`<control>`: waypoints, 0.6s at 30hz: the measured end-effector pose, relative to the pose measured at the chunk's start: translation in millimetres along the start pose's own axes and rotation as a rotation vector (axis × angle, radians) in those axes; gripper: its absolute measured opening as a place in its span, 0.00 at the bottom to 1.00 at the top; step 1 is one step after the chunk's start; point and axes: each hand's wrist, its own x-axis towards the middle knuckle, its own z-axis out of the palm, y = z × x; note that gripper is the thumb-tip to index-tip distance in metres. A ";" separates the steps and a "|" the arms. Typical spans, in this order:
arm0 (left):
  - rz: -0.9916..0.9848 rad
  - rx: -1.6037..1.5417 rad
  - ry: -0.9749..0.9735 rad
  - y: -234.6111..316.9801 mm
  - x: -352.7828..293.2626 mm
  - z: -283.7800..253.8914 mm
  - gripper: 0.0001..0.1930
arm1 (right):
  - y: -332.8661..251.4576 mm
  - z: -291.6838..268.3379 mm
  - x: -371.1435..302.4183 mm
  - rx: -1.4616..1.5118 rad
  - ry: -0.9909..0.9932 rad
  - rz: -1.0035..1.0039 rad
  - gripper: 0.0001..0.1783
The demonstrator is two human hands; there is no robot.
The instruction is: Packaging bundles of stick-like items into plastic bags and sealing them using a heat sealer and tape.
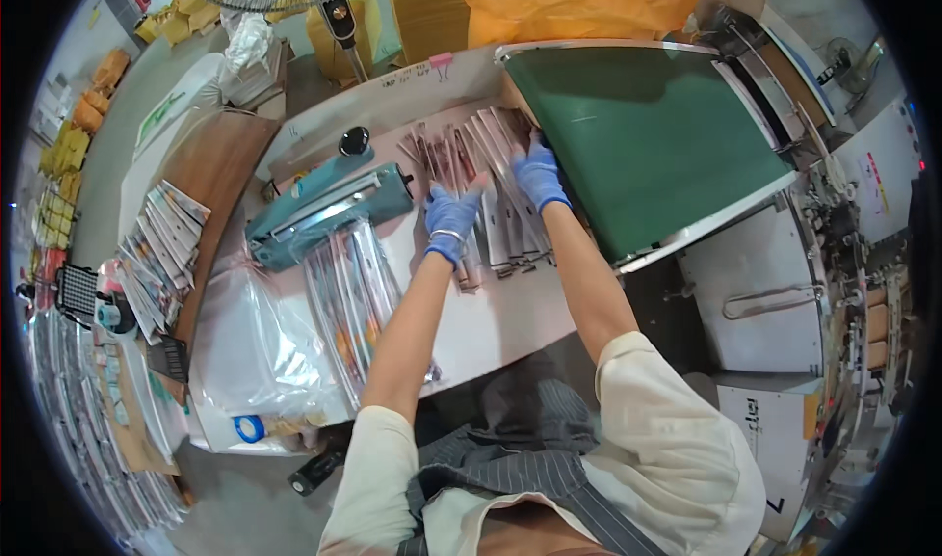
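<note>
Two rows of thin, narrow printed booklets lie side by side on the white work table. My left hand [451,218], in a blue glove, grips the left row of booklets [454,154], its thumb and fingers on either side of the stack. Along the right edge of the other row of booklets [496,149], my right hand [539,175], also blue-gloved, has its fingers closed around the far part. The undersides of both hands' grips are hidden. To the left lie booklets in clear plastic sleeves [353,296], partly behind my left forearm.
A teal bag sealer [329,212] stands left of the booklets, with clear plastic bags [260,350] nearer me. A green conveyor belt [648,144] with a metal edge borders the right. More booklets [167,247] lie on a brown board at left. A blue tape roll [249,428] sits near the front edge.
</note>
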 end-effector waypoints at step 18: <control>0.435 -0.988 -0.407 -14.9 -77.8 -97.8 0.51 | -70.4 -47.4 -117.2 1.393 -0.410 -0.173 0.39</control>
